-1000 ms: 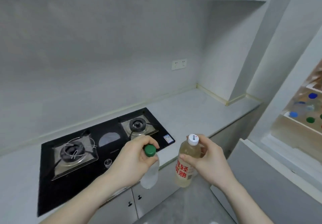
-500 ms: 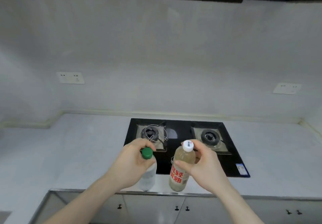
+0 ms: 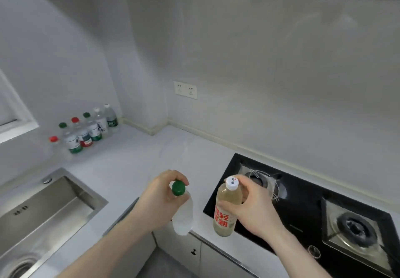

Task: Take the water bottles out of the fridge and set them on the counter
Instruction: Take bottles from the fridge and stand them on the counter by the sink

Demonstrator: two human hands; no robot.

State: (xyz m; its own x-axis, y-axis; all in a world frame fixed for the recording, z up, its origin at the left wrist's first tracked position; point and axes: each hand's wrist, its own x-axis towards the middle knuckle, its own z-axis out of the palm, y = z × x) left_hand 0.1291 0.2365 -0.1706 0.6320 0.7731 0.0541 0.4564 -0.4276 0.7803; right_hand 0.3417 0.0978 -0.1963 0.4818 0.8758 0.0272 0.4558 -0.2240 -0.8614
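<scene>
My left hand [image 3: 161, 204] grips a clear bottle with a green cap [image 3: 183, 215] by its neck, held in the air over the counter's front edge. My right hand [image 3: 253, 210] grips a bottle of pale cloudy drink with a white cap and red lettering [image 3: 226, 210], beside the hob's left edge. Both bottles hang upright, a little apart. Several bottles with red, green and white caps [image 3: 86, 130] stand in a row on the white counter [image 3: 138, 165] in the far left corner.
A steel sink [image 3: 43, 208] is set into the counter at the left. A black gas hob [image 3: 307, 208] with two burners lies at the right. A wall socket [image 3: 185, 89] sits above the counter. Cabinet doors [image 3: 190, 249] are below the counter edge.
The view has swung left from the fridge side past the hob to the sink corner. Both hands keep their bottles, held the same way in front of me.
</scene>
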